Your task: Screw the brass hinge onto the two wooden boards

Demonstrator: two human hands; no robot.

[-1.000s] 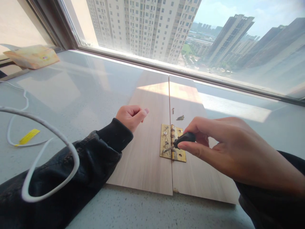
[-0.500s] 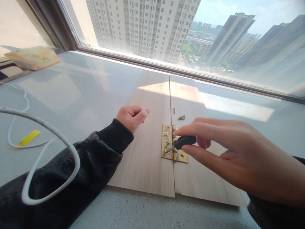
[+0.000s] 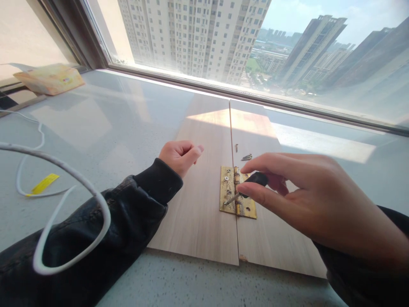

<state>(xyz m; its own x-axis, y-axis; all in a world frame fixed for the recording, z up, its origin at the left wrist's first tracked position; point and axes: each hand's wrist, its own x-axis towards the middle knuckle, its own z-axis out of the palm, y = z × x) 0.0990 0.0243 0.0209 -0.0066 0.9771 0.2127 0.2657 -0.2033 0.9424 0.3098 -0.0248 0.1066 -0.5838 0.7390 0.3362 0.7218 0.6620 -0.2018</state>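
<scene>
My right hand [image 3: 306,192] pinches the short black handle of a small screwdriver [image 3: 257,179] between thumb and fingers. Its metal shaft slants down to the left, and the tip meets a screw [image 3: 226,203] at the lower corner of the brass hinge [image 3: 223,189]. That hinge lies open across the seam between the left wooden board [image 3: 194,213] and the right wooden board [image 3: 271,243]. A screw head shows higher on the left leaf; my fingers partly cover the right leaf. My left hand [image 3: 180,155], a closed fist, rests on the left board with nothing visible in it.
Loose screws [image 3: 246,157] lie on the right board above the hinge. A white cable [image 3: 79,181] with a yellow tag [image 3: 45,184] loops over my left sleeve. At the back left sits a tissue pack [image 3: 53,80]; a window frame [image 3: 198,87] borders the speckled sill [image 3: 179,281].
The view has shifted slightly, moving the boards and hinge a little to the right. My right hand has turned around the screwdriver handle, its tip still at the same screw. My left fist stays put.
</scene>
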